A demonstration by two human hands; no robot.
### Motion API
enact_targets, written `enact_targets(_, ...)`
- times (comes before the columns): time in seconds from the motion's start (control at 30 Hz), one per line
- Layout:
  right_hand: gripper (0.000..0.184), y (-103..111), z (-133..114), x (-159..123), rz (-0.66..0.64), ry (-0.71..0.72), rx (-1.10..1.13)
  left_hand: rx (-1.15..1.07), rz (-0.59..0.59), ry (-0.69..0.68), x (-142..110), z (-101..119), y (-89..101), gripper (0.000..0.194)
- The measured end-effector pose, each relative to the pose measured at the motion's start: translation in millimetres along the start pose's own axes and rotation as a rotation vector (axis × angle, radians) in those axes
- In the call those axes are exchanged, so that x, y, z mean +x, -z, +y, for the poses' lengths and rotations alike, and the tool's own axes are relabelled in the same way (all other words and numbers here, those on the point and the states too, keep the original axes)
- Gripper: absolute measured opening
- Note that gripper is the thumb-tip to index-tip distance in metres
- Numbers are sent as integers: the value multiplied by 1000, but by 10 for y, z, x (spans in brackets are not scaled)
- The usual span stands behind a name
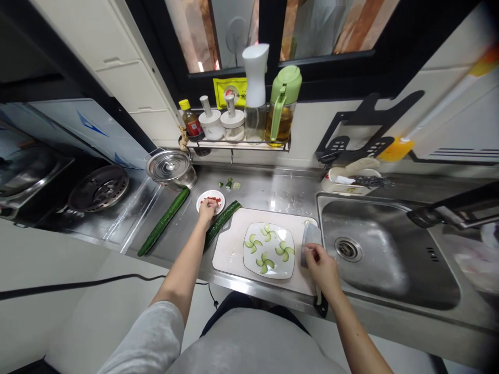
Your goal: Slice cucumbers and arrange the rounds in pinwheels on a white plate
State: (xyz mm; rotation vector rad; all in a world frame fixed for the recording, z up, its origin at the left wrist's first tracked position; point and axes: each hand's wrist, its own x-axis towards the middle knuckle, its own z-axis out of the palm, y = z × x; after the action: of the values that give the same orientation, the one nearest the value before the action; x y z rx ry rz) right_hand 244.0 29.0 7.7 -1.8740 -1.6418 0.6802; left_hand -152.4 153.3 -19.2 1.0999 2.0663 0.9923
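Reaching with my left hand [208,209], I am dipping bent fingers into the red pieces [215,200] on one small round plate [199,203]; I cannot tell how narrow the pinch is, or whether it is holding any. My right hand [322,264] is hovering or resting at one wide blade [311,235] along the cutting board's right side (I cannot tell whether I am gripping it). One squarish plate [273,251] is lying on the cutting board [228,254], bearing four green pinwheels [264,263]. Two long cucumbers are lying on the counter [290,188]: a left cucumber [163,222] well apart from the board, and a right cucumber [223,222] beside its left edge. Behind the round plate, a few green scraps [228,183] are sitting. One lidded pot [171,167] is standing to the left, and one sink [390,249] is lying to the right.
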Motion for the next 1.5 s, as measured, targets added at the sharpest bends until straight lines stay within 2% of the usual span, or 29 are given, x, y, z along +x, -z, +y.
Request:
enact_targets(0.1,46,-13,-55,7,-8,14,7,-150,-83,57,-44,53,44,14)
enact_targets(0.2,46,-32,-135,20,-10,37,21,-272,-165,81,-163,145,98,27)
enact_targets(0.3,42,-61,-265,26,-26,75,45,-426,-320,75,-409,283,75,38)
enact_targets(0.4,35,-109,-425,1,-92,118,96,-446,-474,-30,-784,423,-53,36)
enact_targets(0.53,26,-193,-582,-94,-238,218,142,-270,-638,-263,-1336,522,-258,22)
enact_targets(0.6,24,-229,-620,-149,-290,267,121,-161,-698,-328,-1550,537,-326,17)
enact_targets(0.73,21,-279,-648,-207,-342,308,68,-51,-782,-424,-1756,561,-397,16)
enact_targets(0.93,13,-328,-635,-125,-357,296,22,-11,-752,-465,-1726,587,-474,20)
enact_targets(1.2,10,-411,-637,65,-374,281,-5,-45,-709,-415,-1661,561,-558,23)
enact_targets(1.27,11,-437,-623,131,-348,284,-21,-72,-634,-370,-1630,541,-592,24)
enact_targets(1.43,13,-487,-562,346,-288,261,-117,-149,-278,-212,-1509,501,-685,23)
enact_targets(1.5,13,-503,-549,418,-293,245,-175,-132,-206,-170,-1464,493,-724,24)
